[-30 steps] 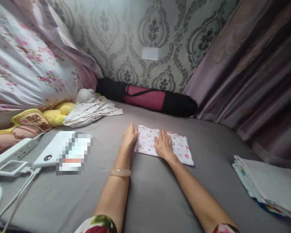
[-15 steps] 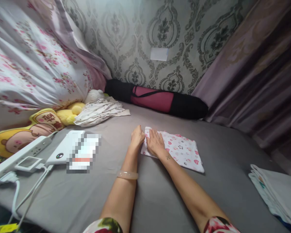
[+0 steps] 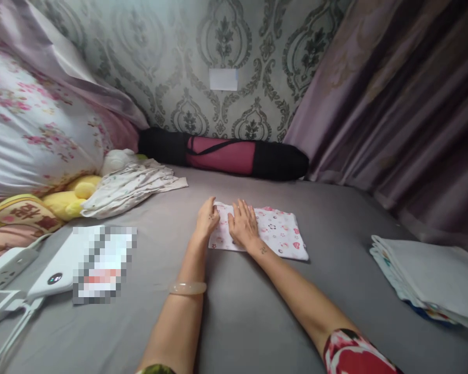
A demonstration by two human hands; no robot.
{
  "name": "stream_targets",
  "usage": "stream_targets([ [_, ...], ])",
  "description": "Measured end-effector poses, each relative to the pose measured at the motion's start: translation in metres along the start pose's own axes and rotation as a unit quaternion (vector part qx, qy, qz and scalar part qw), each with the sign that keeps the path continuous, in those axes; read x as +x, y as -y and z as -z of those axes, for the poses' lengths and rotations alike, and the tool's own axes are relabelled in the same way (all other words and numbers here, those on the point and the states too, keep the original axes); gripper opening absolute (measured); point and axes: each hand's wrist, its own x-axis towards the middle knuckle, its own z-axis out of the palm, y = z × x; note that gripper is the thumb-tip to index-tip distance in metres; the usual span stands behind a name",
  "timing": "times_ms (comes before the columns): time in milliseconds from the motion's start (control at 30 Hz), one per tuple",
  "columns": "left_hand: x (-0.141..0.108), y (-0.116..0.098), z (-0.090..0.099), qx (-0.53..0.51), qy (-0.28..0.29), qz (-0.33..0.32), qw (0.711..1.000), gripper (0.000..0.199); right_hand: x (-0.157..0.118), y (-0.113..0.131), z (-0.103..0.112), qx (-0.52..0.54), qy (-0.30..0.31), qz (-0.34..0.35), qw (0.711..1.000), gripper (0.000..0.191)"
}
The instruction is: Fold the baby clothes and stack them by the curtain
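Note:
A folded white cloth [image 3: 278, 232] with pink hearts and flowers lies flat on the grey sheet in front of me. At its left edge is my left hand [image 3: 208, 217], fingers curled and closed around the cloth's border; the fingertips are partly hidden. My right hand [image 3: 245, 224] rests palm down on the left half of the cloth, its fingers stretched out and holding nothing. A pale bangle [image 3: 187, 288] circles my left wrist.
At right lies a stack of folded white cloths [image 3: 429, 275]. A black and maroon long bag [image 3: 222, 155] lies along the wall. To the left are a crumpled cloth [image 3: 130, 187], yellow plush toys [image 3: 68, 200], a white power bank [image 3: 68, 262] and a power strip [image 3: 10, 267].
The view has turned right, so surroundings shift left in it. The right hand has moved slightly rightward on the cloth, fingers still stretched. The left hand stays at the left edge.

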Motion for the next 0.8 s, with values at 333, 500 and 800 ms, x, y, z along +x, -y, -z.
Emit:
stream_targets([
  [333, -0.015, -0.011, -0.030, 0.127, 0.128, -0.101, 0.978, 0.039, -0.024, -0.129, 0.046, -0.060, 0.100, -0.158, 0.981, 0.053],
  [500, -0.019, -0.016, -0.030, 0.181, 0.149, -0.088, 0.968, 0.045, -0.028, -0.151, 0.048, -0.053, 0.111, -0.169, 0.978, 0.047],
  [800, 0.007, -0.029, -0.014, 0.245, 0.225, -0.088, 0.939, 0.044, -0.024, -0.170, 0.058, -0.056, 0.123, -0.155, 0.979, 0.037],
])
